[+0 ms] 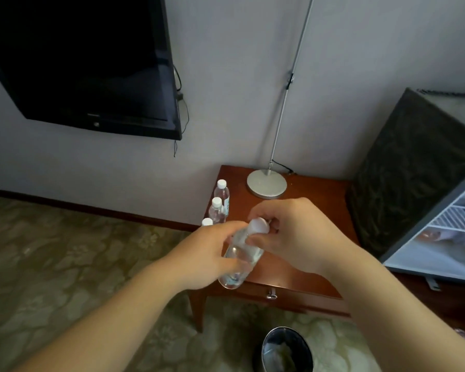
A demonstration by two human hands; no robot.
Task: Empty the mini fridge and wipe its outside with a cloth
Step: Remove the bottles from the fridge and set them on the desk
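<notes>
A reddish wooden desk (320, 218) stands against a pale wall, above patterned carpet (65, 251). Over it both hands hold a clear water bottle (239, 260), tilted. The left hand (212, 253) has its grip wrapped round the body, while the right hand (298, 237) pinches the white cap (258, 226). Three more bottles (217, 210) line the desk's left edge near a round lamp base (266, 183). The mini fridge (408, 167) sits at the right, its door (440, 253) open. A dark television (86, 63) hangs on the wall, and a bin (285, 350) stands on the floor.
</notes>
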